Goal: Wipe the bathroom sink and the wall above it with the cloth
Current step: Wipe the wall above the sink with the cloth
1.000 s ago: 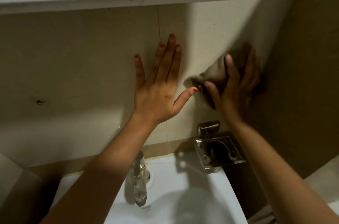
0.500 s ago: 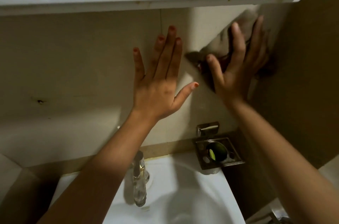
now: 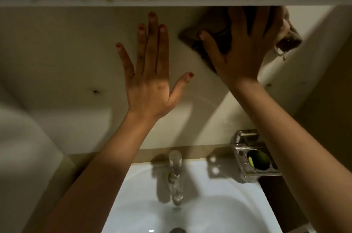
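The cloth (image 3: 213, 28) is pressed flat against the wall (image 3: 57, 51) high above the sink (image 3: 219, 213) by the right hand (image 3: 242, 57). Its grip is wide, with the fingers spread, and the cloth is left showing past the thumb and little finger. The left hand (image 3: 150, 87) is laid flat on the wall above the sink, its fingers straight.

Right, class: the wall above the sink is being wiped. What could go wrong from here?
The right hand presses the cloth right under the cabinet edge; pushing higher could jam it.
The left hand lies flat on the wall and may leave smudges.
The right forearm passes close by the metal holder and could knock it.
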`<state>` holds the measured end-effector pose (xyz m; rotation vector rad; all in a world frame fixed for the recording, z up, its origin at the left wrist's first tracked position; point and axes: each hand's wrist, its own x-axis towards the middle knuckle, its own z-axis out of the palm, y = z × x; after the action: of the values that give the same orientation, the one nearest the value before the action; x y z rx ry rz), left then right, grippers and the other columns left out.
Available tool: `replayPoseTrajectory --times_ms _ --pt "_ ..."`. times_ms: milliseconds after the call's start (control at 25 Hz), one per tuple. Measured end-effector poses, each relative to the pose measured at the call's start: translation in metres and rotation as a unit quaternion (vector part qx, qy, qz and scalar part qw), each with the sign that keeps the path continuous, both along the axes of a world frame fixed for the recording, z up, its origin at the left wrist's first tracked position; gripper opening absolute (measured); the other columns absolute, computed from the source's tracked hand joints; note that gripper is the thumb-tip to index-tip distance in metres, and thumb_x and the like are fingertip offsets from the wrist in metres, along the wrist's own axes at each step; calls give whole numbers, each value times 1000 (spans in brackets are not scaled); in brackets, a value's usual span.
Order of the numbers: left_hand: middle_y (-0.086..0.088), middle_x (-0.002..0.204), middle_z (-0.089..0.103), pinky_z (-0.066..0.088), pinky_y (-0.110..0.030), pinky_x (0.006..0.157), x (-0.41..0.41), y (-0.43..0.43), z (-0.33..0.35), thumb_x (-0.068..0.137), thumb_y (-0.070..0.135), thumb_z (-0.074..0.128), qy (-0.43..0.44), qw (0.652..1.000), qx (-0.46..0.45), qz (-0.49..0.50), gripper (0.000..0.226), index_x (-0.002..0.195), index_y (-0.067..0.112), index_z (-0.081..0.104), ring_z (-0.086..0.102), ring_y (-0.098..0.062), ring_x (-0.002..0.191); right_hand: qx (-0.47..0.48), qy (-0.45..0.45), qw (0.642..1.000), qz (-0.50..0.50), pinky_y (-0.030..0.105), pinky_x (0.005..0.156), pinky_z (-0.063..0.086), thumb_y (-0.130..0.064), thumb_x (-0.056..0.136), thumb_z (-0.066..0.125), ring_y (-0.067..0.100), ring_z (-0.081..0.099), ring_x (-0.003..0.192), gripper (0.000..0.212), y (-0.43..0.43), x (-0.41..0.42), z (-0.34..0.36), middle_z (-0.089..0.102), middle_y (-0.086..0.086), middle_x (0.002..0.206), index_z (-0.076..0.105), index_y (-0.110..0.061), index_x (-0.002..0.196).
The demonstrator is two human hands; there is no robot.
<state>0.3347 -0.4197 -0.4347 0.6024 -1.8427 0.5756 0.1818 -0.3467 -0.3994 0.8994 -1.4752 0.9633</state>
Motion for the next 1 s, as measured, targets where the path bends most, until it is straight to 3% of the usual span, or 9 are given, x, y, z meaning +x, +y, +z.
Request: replayPoseTrajectory --times_ms 200,360,520,640,760,880,1000 --pt "-33 146 29 5 -60 108 66 -36 -4 92 58 20 37 997 60 25 82 140 -9 23 13 -38 135 3 -51 999 11 64 101 16 -59 84 55 58 38 121 60 -45 66 5 51 27 130 61 -15 125" --pt "-33 148 22 1 -57 110 120 -58 -6 91 57 17 48 993 93 51 83 142 -8 17 7 -37 137 6 22 1000 18 74 89 27 -56 78 65 60 50 107 52 -92 127 7 62 24 118 70 -18 112" --pt "-33 147 24 0 -45 114 157 -68 -12 92 56 21 69 991 99 59 82 141 -10 20 11 -40 137 39 58 997 25 68 89 36 -64 74 62 46 60 105 49 -135 194 9 68 9 115 71 -29 108" --pt "-35 147 23 -5 -34 116 175 -74 -17 91 58 21 84 989 113 47 84 141 -9 20 11 -40 137 63 110 991 50 54 101 27 -65 80 51 36 60 111 46 -166 234 9 67 0 118 68 -37 112" --pt "-35 147 21 1 -42 116 183 -80 -26 92 58 21 99 988 113 39 80 141 -5 17 9 -39 137 94 147 980 92 52 106 19 -60 87 46 32 52 122 42 -183 245 -8 61 -6 127 61 -39 121" --pt "-31 148 20 1 -40 117 180 -79 -47 93 54 23 88 986 138 13 77 142 -5 14 7 -37 139 201 192 947 161 58 109 5 -52 93 37 29 28 136 54 -176 238 -63 45 -3 145 36 -28 141" --pt "-22 151 13 -2 -34 117 174 -70 -84 92 48 27 45 978 205 0 75 143 -4 10 4 -30 141 297 231 911 172 53 107 15 -33 90 38 29 32 132 52 -158 224 -128 50 7 139 40 -13 138"
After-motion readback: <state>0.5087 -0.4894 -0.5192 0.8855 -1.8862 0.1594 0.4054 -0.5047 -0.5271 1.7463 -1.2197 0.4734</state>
